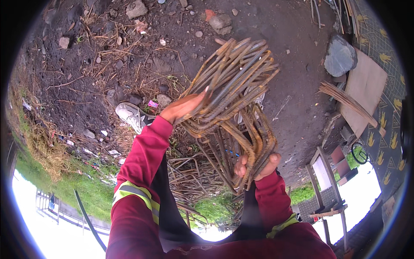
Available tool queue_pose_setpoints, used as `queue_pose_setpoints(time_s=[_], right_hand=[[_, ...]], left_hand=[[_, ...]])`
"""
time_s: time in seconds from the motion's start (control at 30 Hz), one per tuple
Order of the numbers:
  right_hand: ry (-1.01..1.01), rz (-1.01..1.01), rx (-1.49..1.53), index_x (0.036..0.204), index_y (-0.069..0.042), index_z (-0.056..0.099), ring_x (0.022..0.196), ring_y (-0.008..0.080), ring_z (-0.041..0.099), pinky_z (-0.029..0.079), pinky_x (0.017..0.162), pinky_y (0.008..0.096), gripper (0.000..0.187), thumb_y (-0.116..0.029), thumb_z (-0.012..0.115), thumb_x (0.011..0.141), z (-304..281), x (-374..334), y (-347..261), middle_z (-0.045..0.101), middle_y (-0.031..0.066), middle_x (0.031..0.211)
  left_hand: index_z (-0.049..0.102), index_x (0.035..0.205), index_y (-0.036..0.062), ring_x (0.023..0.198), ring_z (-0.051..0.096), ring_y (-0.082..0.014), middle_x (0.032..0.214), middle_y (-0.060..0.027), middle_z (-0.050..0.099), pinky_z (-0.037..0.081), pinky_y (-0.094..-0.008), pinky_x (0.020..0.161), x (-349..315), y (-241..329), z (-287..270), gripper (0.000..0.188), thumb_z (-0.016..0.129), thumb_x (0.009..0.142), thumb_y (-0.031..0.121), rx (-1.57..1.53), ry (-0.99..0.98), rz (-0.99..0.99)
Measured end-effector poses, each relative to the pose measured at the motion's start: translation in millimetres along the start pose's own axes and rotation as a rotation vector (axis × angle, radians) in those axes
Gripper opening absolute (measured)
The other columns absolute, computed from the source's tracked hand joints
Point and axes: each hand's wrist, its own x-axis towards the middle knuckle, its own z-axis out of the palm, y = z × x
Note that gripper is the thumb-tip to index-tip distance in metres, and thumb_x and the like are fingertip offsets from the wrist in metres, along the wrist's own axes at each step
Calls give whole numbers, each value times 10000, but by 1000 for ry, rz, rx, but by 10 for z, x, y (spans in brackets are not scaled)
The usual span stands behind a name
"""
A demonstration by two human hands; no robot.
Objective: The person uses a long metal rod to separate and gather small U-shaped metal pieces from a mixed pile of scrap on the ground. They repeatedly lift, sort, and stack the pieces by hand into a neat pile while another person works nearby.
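A thick bundle of rusty bent rebar stirrups [233,82] is in front of me, with the bars packed side by side. My left hand [185,107] grips its left side, and some of those fingers are hidden behind the bars. Lower and to the right, my right hand [261,166] is closed around the bent ends of several stirrups [254,138] that hang under the main bundle. Between my legs lies a loose pile of more bent rebar [187,177], partly covered by what I hold.
My left shoe [131,115] stands on dirt strewn with stones, straw and litter. To the right are a large grey stone [340,56], a wooden board [364,93], a bundle of thin sticks [349,101] and a wooden frame [323,185]. Grass [77,185] grows at the left.
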Motion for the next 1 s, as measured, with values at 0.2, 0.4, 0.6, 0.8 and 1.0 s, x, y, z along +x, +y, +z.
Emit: queue_pose_setpoints(time_s=[0.2, 0.4, 0.6, 0.8, 1.0], right_hand=[[-34, 6, 17, 1162, 66, 497, 877, 341, 599, 434, 812, 410, 744, -496, 567, 679, -98, 4, -28, 604, 228, 1005], [-262, -183, 266, 1169, 56, 485, 898, 336, 601, 376, 844, 420, 700, -476, 546, 717, -61, -89, -317, 587, 280, 1009], [-430, -212, 322, 1267, 92, 393, 972, 426, 579, 439, 831, 509, 727, -401, 582, 766, 23, -131, -633, 553, 288, 1117], [-456, -148, 448, 1311, 62, 357, 1091, 539, 471, 509, 817, 549, 733, -334, 647, 767, 169, -262, -755, 496, 278, 1212], [-730, -135, 431, 1398, -4, 239, 1204, 537, 347, 383, 946, 580, 874, -388, 698, 761, 115, -366, -753, 358, 159, 1324]], left_hand=[[279, 1376, -66, 1296, 318, -254, 1378, -196, 370, 244, -344, 1073, 8, 1, 135, 877, 319, 885, 659, 22, 2, -136], [326, 1367, -30, 1268, 369, -219, 1354, -173, 408, 289, -342, 1067, -50, 654, 451, 753, 321, 927, 580, -92, 1, 25], [366, 1361, 19, 1101, 536, -194, 1263, -149, 504, 467, -316, 902, 88, 1613, 684, 692, 382, 924, 555, -289, -50, -52], [501, 1262, 52, 955, 604, -187, 1144, -136, 594, 506, -342, 813, 535, 2106, 938, 622, 475, 887, 548, -424, -35, -343], [475, 1282, 45, 999, 592, -276, 1189, -207, 553, 509, -401, 828, 991, 2212, 973, 794, 527, 783, 660, -411, -146, -507]])
